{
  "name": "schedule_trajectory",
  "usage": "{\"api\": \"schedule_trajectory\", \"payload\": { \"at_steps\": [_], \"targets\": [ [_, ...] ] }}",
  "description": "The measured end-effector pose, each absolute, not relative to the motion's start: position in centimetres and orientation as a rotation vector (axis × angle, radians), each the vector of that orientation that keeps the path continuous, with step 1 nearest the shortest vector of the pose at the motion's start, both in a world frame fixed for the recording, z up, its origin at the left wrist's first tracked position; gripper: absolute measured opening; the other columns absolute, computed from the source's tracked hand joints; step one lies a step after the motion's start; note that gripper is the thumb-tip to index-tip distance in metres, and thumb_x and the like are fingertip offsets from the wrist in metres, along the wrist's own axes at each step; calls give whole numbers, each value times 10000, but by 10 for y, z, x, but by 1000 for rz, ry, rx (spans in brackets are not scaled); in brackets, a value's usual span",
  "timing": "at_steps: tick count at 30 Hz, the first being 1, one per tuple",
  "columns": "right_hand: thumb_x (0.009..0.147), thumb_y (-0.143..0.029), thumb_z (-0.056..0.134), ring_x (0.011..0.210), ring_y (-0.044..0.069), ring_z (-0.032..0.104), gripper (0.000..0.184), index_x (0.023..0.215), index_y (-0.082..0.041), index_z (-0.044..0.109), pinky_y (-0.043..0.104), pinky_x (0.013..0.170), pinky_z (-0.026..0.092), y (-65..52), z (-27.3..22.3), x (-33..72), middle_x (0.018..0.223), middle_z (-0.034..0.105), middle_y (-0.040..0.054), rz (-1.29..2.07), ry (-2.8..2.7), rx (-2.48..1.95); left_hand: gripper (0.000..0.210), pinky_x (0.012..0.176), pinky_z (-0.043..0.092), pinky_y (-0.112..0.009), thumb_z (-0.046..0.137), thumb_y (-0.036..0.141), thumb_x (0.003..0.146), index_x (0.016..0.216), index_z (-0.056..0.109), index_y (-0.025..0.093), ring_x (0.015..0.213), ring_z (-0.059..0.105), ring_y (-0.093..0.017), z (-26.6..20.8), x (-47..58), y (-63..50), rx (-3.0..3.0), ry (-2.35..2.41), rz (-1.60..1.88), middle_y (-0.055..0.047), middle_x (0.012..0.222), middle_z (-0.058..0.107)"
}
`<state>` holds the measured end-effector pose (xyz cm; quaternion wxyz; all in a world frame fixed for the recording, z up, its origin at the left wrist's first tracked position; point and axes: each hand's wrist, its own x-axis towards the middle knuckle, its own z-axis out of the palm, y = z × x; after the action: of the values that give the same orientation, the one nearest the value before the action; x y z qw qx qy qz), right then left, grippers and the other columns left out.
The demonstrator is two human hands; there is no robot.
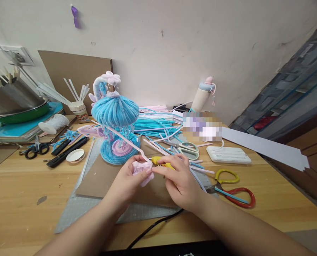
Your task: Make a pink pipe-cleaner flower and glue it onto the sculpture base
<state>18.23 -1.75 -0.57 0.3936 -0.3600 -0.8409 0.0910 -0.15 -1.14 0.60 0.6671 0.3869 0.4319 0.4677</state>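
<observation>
Pink piece: fuzzy, rumpled, sat in the left hand, over the brown board and just in front of the blue model.
Left hand: grip narrow, holding the piece, thumb across its near face.
Right hand: index fingertip at the piece's right edge, touching by the look of it. Other fingers bent; couldn't tell if the grip had closed on anything.
Pale strip: ran from the top of the piece up and left, across the front of the model. Far end looked loose.
Yellow tool: tip pointed left, body mostly behind the right fingers. Held or just lying there, couldn't tell.
Blue model: upright, ribbed dome above a coiled round base with a pink spiral, pale flower on the curved arm at top. Read as largely built.
Piece status: part-formed, my judgement. Body gathered into shape; strip tail not worked in. Piece was apart from the model.
Stock: blue strips in a thick bundle behind, plenty unused.
Mat: grey, under the board, on the wooden desk.
Desk right: white box, then red-and-yellow scissors nearer the person, blue strip across the handles.
Desk left: black scissors, white spool behind.
</observation>
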Motion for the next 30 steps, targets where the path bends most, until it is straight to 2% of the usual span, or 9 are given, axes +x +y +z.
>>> {"api": "schedule_trajectory", "payload": {
  "at_steps": [6, 12, 16, 21, 30],
  "targets": [
    [778, 35, 432, 1017, 198, 590, 455, 1063, -242, 653, 425, 937, 311, -17, -8, 181, 1065, 631, 52, 295, -2066, -882, 450, 645, 420, -199, 812, 302, 676, 1004, 534, 169, 687, 526, -92, 4, -2, -12, 987, 1063, 1078, 18, 789, 606],
    [877, -134, 550, 974, 209, 617, 173, 999, -227, 631, 390, 896, 403, -16, -9, 179, 982, 682, 43, 539, -1880, -956, 349, 654, 415, -216, 738, 252, 734, 1005, 527, 189, 707, 512, -106, 1, -2, -12, 1176, 1104, 1063, 15, 816, 594],
    [858, -203, 611, 870, 194, 639, 56, 893, -212, 654, 342, 805, 478, -13, -9, 177, 896, 684, 39, 784, -1742, -1028, 316, 664, 416, -232, 705, 228, 754, 1014, 529, 191, 732, 515, -119, 0, -1, -16, 1258, 1109, 1008, 2, 856, 587],
    [822, -202, 640, 822, 192, 636, 18, 808, -202, 650, 332, 764, 497, -13, -10, 176, 831, 675, 33, 872, -1714, -1055, 294, 644, 409, -238, 701, 227, 760, 999, 536, 184, 713, 521, -127, 3, 2, -17, 1263, 1068, 946, -9, 849, 587],
    [830, -188, 658, 820, 193, 639, 26, 828, -208, 675, 343, 777, 495, -11, -11, 176, 835, 678, 35, 843, -1701, -970, 374, 598, 396, -220, 763, 283, 678, 977, 567, 174, 665, 515, -116, 1, 2, -16, 1047, 975, 937, 6, 795, 589]
  ]
}}
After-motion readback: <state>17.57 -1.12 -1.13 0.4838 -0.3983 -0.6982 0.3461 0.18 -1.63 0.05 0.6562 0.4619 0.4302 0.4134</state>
